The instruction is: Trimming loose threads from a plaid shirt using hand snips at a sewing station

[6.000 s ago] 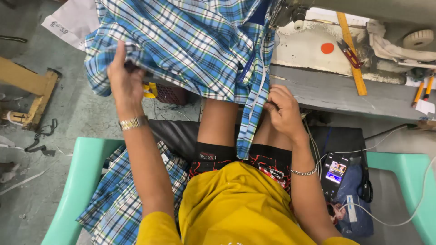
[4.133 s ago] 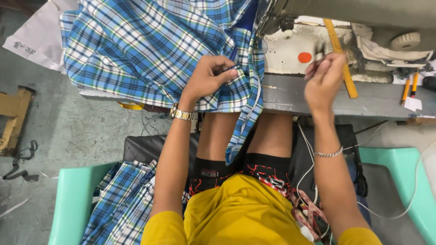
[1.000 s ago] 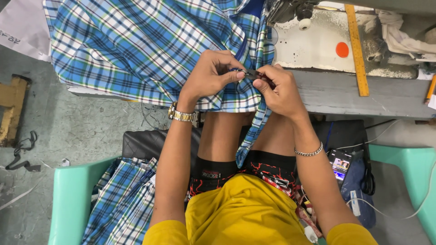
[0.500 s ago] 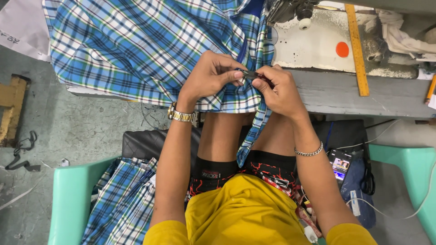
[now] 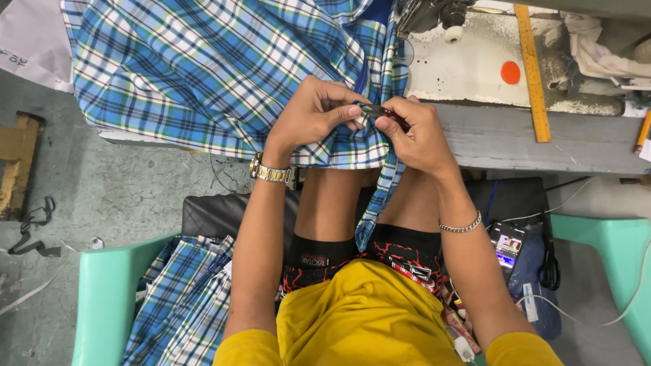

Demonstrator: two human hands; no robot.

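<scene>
The left hand (image 5: pixel 319 112) and the right hand (image 5: pixel 417 132) are meeting at the front edge of the grey counter (image 5: pixel 515 139), fingertips almost touching, both pinching the same spot on the edge of a blue, white and green plaid shirt (image 5: pixel 224 68). The left thumb and forefinger are closing on a small fold of the cloth, while the right hand is clamping a small dark tool (image 5: pixel 373 110) against it; the tool is mostly hidden by the fingers, so it is probably a thread snipper, though that cannot be told for sure. The shirt is lying spread across the left part of the counter, its lower edge drooping over the front and a narrow strip of it hanging down between the person's knees. A gold wristwatch (image 5: pixel 271 173) is sitting on the left wrist and a thin silver bracelet (image 5: pixel 461 226) on the right. Just beyond the hands, a worn white sewing machine bed (image 5: pixel 468 68) with an orange round sticker (image 5: pixel 510 72) is resting on the counter, and a yellow ruler (image 5: pixel 532 68) is lying across it, running toward the counter's front. More plaid cloth (image 5: pixel 183 298) is lying piled on the green plastic chair (image 5: pixel 102 298) at the person's left side, and a phone (image 5: pixel 507 247) with a lit screen is lying on a dark bag at the right.
</scene>
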